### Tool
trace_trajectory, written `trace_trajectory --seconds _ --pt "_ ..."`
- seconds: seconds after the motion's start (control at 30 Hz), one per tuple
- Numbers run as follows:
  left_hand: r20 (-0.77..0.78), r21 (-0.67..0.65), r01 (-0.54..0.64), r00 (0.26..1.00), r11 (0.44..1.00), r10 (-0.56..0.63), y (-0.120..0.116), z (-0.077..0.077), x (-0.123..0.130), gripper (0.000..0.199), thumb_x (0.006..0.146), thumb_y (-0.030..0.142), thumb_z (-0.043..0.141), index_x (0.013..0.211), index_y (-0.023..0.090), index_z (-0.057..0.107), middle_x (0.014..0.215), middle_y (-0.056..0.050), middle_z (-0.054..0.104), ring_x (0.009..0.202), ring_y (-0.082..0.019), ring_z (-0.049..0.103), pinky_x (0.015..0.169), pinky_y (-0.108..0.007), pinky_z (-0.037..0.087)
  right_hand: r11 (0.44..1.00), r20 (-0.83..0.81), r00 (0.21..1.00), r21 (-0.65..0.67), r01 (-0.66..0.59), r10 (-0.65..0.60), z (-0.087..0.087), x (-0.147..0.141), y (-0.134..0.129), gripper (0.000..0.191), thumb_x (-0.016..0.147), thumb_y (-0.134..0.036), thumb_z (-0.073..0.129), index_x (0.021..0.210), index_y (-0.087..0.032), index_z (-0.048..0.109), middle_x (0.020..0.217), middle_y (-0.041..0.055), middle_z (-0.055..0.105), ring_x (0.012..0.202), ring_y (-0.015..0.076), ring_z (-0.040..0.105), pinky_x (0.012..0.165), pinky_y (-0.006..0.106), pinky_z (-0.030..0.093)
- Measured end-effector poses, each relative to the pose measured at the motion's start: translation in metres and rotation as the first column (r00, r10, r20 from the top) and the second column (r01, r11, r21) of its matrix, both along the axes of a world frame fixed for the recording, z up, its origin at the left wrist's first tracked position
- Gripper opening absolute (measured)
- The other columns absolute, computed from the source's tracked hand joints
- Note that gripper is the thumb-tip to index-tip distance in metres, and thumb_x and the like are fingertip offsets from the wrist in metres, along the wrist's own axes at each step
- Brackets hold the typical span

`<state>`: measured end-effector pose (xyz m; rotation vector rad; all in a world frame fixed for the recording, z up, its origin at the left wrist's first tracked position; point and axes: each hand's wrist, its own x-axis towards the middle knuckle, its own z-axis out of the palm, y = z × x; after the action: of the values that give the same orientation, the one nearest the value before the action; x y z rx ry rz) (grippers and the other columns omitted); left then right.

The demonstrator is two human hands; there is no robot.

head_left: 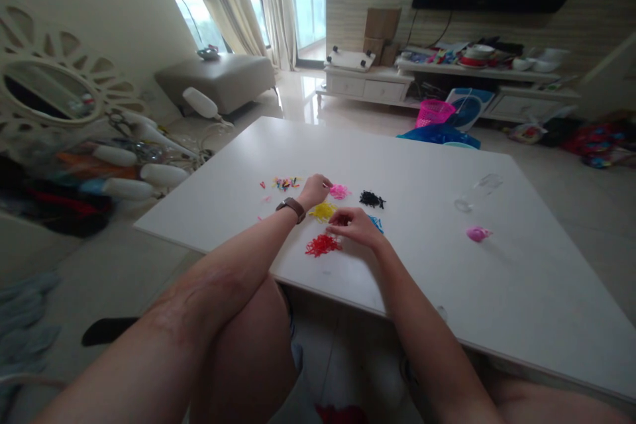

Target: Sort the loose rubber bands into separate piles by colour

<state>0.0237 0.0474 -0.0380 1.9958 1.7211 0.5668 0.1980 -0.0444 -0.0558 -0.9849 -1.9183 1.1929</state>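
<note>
My left hand (315, 191), with a dark watch (291, 209) on the wrist, is at the left edge of a pink pile (340, 192) of small rubber-band-like pieces. Its fingers are closed together; what they hold, if anything, is too small to name. My right hand (358, 225) hovers just above and right of a red pile (322, 246), thumb and fingers curled in a pinch whose contents I cannot make out. Between the hands lies a yellow pile (324, 212). A blue pile (377, 223) is partly hidden behind the right hand. Farther back sits a black pile (371, 199).
Mixed-colour pieces (286, 183) lie at the left of the white table (422, 265), with a few loose ones nearby. A clear container (479, 192) lies at right, near a pink object (478, 233). Lamp arms with white shades (163, 175) stand beyond the left edge.
</note>
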Motion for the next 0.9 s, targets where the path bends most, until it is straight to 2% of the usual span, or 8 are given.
trace_trajectory --seconds 0.17,0.27,0.37,0.47,0.6,0.83,0.9 --pt "-0.070 0.085 0.108 0.992 0.990 -0.102 0.001 -0.011 0.003 0.032 0.083 0.008 0.061 0.110 0.010 0.078 0.119 -0.014 0.073 0.109 -0.023 0.068 0.104 -0.031 0.049 0.999 0.024 1.000 0.040 0.017 -0.018 0.001 0.000 0.000 0.030 0.078 -0.046 0.078 0.082 -0.016 0.073 0.069 0.0011 0.066 0.062 0.0121 0.052 0.058 0.025 0.039" --pt "-0.052 0.079 0.146 0.989 0.986 -0.142 -0.002 -0.009 0.000 0.030 0.082 0.010 0.062 0.107 0.012 0.079 0.117 -0.014 0.074 0.110 -0.025 0.068 0.104 -0.032 0.049 0.999 0.033 0.999 0.038 0.020 -0.021 0.003 0.000 -0.001 0.030 0.079 -0.046 0.078 0.081 -0.017 0.073 0.070 0.0012 0.067 0.061 0.0120 0.052 0.058 0.026 0.039" --pt "0.027 0.088 0.120 0.992 0.989 -0.122 -0.004 -0.001 -0.008 0.031 0.082 0.013 0.064 0.109 0.014 0.079 0.114 -0.012 0.076 0.109 -0.025 0.069 0.103 -0.033 0.050 0.999 0.040 0.999 0.030 0.029 -0.030 0.005 0.000 -0.002 0.030 0.078 -0.047 0.079 0.080 -0.017 0.073 0.070 0.0012 0.068 0.061 0.0120 0.052 0.058 0.026 0.039" --pt "0.070 0.092 0.031 0.997 0.995 -0.037 -0.002 0.006 -0.021 0.032 0.080 0.014 0.067 0.110 0.016 0.079 0.111 -0.011 0.076 0.106 -0.024 0.069 0.100 -0.033 0.051 0.999 0.040 0.999 0.022 0.032 -0.033 0.006 0.000 -0.002 0.031 0.078 -0.048 0.078 0.079 -0.018 0.073 0.069 0.0010 0.067 0.061 0.0122 0.052 0.059 0.026 0.039" --pt "0.082 0.035 -0.137 0.988 0.990 0.134 0.001 0.008 -0.051 0.032 0.075 0.012 0.069 0.105 0.015 0.079 0.101 -0.010 0.077 0.094 -0.021 0.070 0.087 -0.030 0.054 0.999 0.038 0.999 0.023 0.032 -0.033 0.006 -0.001 -0.002 0.030 0.078 -0.048 0.078 0.078 -0.018 0.073 0.070 0.0013 0.068 0.061 0.0121 0.053 0.059 0.026 0.039" --pt "0.054 -0.090 -0.364 0.928 0.927 0.370 -0.007 0.000 -0.132 0.032 0.072 0.018 0.071 0.102 0.013 0.079 0.095 -0.011 0.077 0.080 -0.019 0.067 0.072 -0.027 0.050 0.999 0.054 0.998 0.040 0.034 -0.037 0.005 -0.002 -0.002 0.025 0.079 -0.042 0.078 0.078 -0.018 0.073 0.071 0.0014 0.069 0.061 0.0117 0.054 0.059 0.026 0.039" --pt "0.036 -0.082 -0.418 0.906 0.905 0.421 -0.012 -0.003 -0.156 0.033 0.069 0.016 0.071 0.101 0.011 0.078 0.098 -0.011 0.077 0.083 -0.019 0.067 0.072 -0.026 0.049 0.998 0.056 0.998 0.049 0.031 -0.034 0.005 -0.002 -0.002 0.024 0.079 -0.041 0.078 0.078 -0.018 0.074 0.070 0.0012 0.068 0.062 0.0120 0.055 0.059 0.026 0.039"
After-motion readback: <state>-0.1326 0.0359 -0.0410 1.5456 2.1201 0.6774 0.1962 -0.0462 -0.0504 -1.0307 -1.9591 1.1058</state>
